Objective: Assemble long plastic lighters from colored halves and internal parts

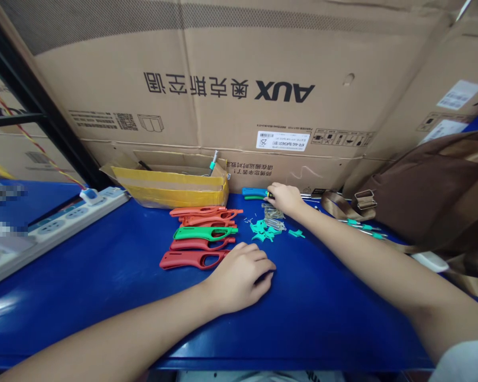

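Observation:
My right hand (286, 198) is closed at the back of the table around a tool with a black-and-yellow handle (270, 194), mostly covered by the fingers. Just left of it lie blue and green lighter bodies (255, 193). With its fingers curled, my left hand (242, 277) rests on the table; whatever it may hold is hidden. Its knuckles are beside a red lighter casing (183, 259). More casings, orange-red (199, 212) and one green (203, 233), lie in a row behind. Between the hands are teal triggers (263, 231) and small metal pins (274, 223).
A yellow-taped carton (171, 185) stands at the back left, before a big cardboard box (223, 42). A white power strip (63, 225) runs along the left. Rods with teal parts (364, 227) and a brown bag (418, 185) lie on the right.

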`<action>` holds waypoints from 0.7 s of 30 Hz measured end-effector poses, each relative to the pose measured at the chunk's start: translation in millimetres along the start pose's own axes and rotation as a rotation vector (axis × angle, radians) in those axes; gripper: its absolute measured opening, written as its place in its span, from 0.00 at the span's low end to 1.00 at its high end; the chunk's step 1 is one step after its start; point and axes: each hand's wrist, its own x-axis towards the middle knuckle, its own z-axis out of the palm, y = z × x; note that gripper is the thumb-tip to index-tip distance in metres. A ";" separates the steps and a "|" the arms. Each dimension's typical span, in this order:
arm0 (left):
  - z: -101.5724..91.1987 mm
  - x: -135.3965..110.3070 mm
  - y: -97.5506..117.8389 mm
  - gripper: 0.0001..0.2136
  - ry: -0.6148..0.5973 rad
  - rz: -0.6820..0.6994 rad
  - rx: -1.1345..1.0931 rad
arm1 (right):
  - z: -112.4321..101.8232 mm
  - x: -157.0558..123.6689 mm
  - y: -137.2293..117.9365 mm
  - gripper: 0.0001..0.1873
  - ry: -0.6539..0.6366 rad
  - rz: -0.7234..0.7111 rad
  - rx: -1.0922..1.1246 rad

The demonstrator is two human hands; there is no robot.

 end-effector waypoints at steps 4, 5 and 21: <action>-2.0 0.7 -0.6 0.10 -0.012 -0.017 0.099 | -8.2 -9.2 -1.7 0.17 0.057 0.009 0.072; -3.4 1.1 -0.3 0.10 -0.011 -0.050 0.140 | -11.7 -14.2 -3.1 0.17 0.078 0.012 0.097; -51.7 1.8 -2.7 0.11 -0.329 -0.276 0.368 | 5.8 -126.6 52.7 0.13 0.037 0.027 0.311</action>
